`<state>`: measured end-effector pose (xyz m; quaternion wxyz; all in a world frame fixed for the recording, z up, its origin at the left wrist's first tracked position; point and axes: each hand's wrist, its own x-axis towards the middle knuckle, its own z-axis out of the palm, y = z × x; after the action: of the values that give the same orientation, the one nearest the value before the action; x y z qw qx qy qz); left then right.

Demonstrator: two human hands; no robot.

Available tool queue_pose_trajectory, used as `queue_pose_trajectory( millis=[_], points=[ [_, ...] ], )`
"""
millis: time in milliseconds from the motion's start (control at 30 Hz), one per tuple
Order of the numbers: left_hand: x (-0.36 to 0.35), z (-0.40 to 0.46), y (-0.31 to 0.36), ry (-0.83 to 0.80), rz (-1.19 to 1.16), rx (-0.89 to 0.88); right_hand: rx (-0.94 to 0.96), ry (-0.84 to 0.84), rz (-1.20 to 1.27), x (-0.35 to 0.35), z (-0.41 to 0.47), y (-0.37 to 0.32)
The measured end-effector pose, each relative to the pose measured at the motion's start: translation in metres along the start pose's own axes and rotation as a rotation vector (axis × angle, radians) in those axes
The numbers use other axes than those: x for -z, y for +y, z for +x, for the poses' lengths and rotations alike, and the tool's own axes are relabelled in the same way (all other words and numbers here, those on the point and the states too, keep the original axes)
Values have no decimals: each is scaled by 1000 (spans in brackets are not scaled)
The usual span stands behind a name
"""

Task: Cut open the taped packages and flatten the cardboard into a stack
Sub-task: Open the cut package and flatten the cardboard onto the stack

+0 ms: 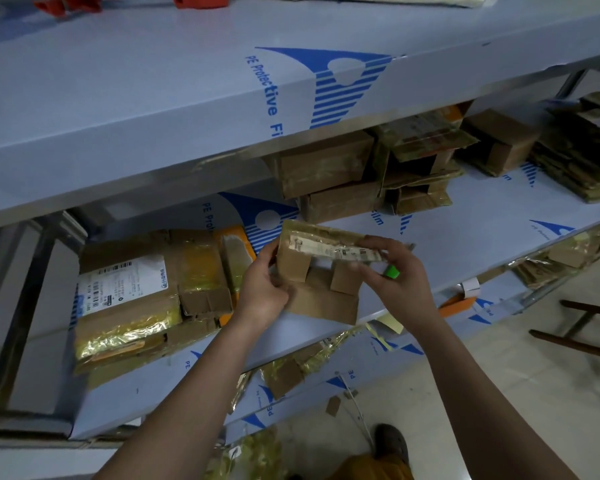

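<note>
Between both hands, above the middle shelf (465, 216), is a small opened cardboard box (321, 271) with its flaps spread and a torn label on its taped top edge. My left hand (262, 285) grips the box's left side. My right hand (397, 275) pinches the right end of the taped edge and also holds a green-tipped cutter (392, 271), mostly hidden in the palm. A stack of flattened taped cardboard (146, 292) with a white shipping label lies on the shelf to the left.
The upper shelf (153, 109), covered in blue protective film, overhangs the work area. Several taped boxes (329, 174) and opened boxes (420, 168) sit at the back of the middle shelf. Tape scraps litter the lower shelf (291, 372). A wooden stool (586, 327) stands right.
</note>
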<state>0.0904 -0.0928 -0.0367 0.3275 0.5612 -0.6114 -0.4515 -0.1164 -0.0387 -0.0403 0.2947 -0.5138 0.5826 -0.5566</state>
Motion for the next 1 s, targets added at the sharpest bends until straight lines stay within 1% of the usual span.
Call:
queue_pose_trajectory(
  millis=[100, 200, 300, 400, 467, 533, 600, 667, 733, 800, 867, 933, 1000],
  points=[
    [0, 3, -1, 41, 143, -9, -2, 25, -21, -2, 5, 0],
    [0, 6, -6, 38, 152, -98, -34, 55, -64, -7, 10, 2],
    [-6, 7, -4, -10, 88, -125, -48, 93, -102, -11, 16, 3],
    [-10, 8, 1, 16, -95, -105, -63, 132, -74, -15, 22, 4],
    [-11, 10, 6, 57, -144, -77, -81, 175, -64, -18, 23, 6],
    [-13, 15, 10, 127, -99, -74, -78, 210, -50, -21, 23, 7],
    [-16, 20, 11, 210, -31, -98, -43, 213, -56, -24, 22, 10],
    [-18, 25, 11, 285, 22, -100, -58, 213, -65, -29, 20, 14],
    [-18, 28, 10, 337, 57, -94, -80, 217, -82, -33, 18, 16],
    [-17, 30, 8, 372, 97, -86, -48, 195, -102, -37, 14, 20],
    [-15, 30, 5, 377, 128, -90, -4, 131, -118, -39, 11, 25],
    [-14, 28, -1, 338, 180, -127, 7, 74, -176, -41, 9, 30],
    [-14, 26, -8, 281, 236, -173, -8, 60, -243, -44, 8, 32]
  ],
)
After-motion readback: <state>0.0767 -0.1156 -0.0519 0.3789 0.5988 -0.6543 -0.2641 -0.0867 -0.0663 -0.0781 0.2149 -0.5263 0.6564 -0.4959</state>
